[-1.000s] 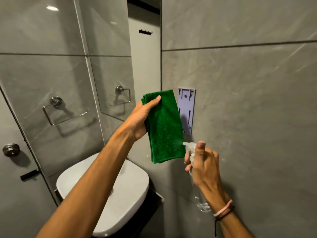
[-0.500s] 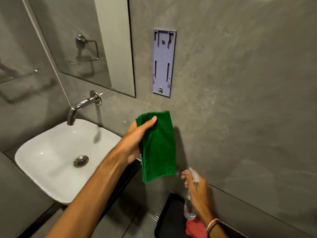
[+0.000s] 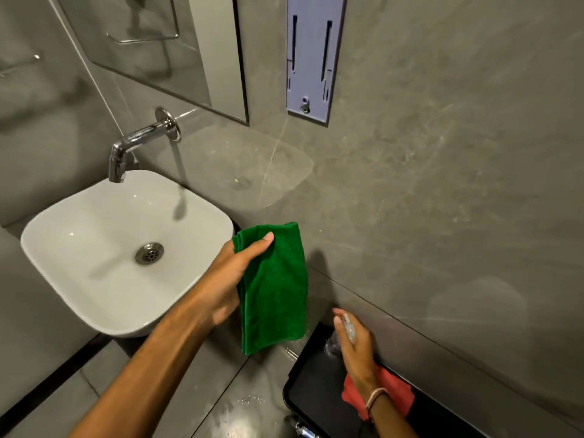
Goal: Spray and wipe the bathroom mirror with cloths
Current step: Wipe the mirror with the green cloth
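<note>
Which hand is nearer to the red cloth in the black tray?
The right hand. It holds the spray bottle over the black tray, its wrist crossing the red cloth. The left hand holds the green cloth further off, beside the sink.

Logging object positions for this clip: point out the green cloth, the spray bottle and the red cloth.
green cloth [image 3: 278, 298]: head view, middle of the hanging folded face.
spray bottle [image 3: 332, 346]: head view, clear body below the fingers.
red cloth [image 3: 393, 392]: head view, part right of the wrist.

white basin [image 3: 94, 248] under chrome wall tap [image 3: 139, 137], lilac bracket [image 3: 311, 58] on grey wall, black tray [image 3: 313, 390]
</note>
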`<state>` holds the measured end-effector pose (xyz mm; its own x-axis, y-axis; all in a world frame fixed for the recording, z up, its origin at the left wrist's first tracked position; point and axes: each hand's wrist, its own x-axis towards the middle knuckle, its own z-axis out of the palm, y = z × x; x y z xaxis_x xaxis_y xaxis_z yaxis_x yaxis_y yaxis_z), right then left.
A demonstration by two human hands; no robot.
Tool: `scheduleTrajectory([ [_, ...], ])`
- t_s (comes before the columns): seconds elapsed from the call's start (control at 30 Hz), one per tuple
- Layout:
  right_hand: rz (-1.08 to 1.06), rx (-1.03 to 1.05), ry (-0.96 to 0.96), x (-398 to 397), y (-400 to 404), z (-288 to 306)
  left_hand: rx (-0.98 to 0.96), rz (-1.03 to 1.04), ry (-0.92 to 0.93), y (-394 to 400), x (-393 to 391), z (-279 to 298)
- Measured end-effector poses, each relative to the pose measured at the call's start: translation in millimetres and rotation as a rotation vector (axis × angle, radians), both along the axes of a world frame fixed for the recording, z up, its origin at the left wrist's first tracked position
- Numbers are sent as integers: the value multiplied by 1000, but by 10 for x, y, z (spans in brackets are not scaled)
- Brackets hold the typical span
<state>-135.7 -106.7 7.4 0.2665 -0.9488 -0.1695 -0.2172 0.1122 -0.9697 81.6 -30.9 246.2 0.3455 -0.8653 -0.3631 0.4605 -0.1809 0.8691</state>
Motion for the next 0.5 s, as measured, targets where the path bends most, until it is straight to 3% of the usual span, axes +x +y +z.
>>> scheduleTrajectory([
  [0.2, 13, -23, 120, -14, -90, 93, -7, 2, -25, -28, 28, 132],
  [0.33, 65, -129, 190, 19, -101, 573, -43, 8, -61, 19, 71, 385],
  [0.43, 46, -154, -111, 315, -121, 1452, -94, -15, -105, 100, 152, 709],
  [0.5, 231, -173, -345, 623, -149, 2318, -162, -96, -230, 139, 208, 1053],
])
